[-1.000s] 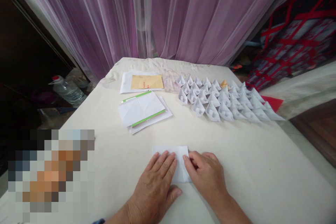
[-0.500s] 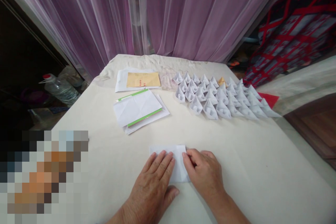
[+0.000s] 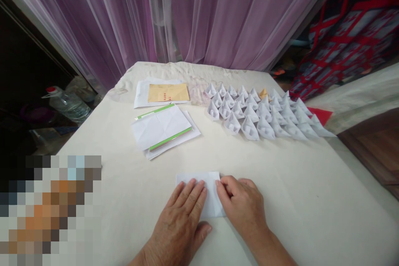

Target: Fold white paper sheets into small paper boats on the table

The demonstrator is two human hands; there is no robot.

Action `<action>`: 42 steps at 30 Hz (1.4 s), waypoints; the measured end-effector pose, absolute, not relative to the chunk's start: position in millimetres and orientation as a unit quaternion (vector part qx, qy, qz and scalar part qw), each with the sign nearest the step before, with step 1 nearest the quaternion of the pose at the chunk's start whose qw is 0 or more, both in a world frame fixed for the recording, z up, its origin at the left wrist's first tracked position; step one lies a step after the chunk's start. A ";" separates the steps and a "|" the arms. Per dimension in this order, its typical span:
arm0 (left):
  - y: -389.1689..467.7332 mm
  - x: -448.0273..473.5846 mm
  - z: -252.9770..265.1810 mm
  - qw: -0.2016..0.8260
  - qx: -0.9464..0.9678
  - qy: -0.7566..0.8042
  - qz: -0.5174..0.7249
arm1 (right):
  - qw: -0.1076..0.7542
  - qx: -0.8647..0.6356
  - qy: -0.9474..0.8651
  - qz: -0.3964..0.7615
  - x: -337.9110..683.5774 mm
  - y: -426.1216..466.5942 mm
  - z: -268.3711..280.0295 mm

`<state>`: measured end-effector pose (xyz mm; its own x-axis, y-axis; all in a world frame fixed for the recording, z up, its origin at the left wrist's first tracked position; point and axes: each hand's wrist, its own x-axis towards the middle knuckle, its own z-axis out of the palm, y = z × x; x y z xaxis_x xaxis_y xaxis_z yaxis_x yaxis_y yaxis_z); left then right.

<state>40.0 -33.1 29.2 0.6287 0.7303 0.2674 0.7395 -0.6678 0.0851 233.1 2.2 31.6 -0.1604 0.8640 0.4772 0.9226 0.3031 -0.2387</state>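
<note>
A folded white sheet of paper lies flat near the front of the table. My left hand rests palm down over its left part, fingers stretched out and thumb apart. At the sheet's right edge, my right hand is closed, its thumb and curled index finger pinching the paper near the upper right corner. Beyond both hands, several white folded paper boats stand in close rows at the back right, with one yellow paper boat among them.
Behind my left hand lies a stack of papers with a green-edged packet. Farther back, a tan envelope rests on white sheets. A water bottle stands left of the table, and purple curtains hang behind it.
The view has shifted very slightly. Both hands and the folded paper hold practically the same position, with no visible change in grip.
</note>
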 end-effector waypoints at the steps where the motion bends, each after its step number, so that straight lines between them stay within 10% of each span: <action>1: -32.9 40.1 29.5 0.019 -0.903 -0.407 -0.140 | 0.273 -0.589 -0.759 -0.054 232.9 2.1 31.6; 42: -31.5 40.9 26.0 -0.006 -0.896 -0.417 -0.149 | 0.299 -0.524 -0.798 -0.007 236.4 4.0 31.8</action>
<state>40.9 -31.5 26.0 0.6074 0.7500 0.2617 0.7467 -0.6515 0.1341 236.4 4.0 31.8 -0.2729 0.8313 0.4842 0.8393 0.4517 -0.3025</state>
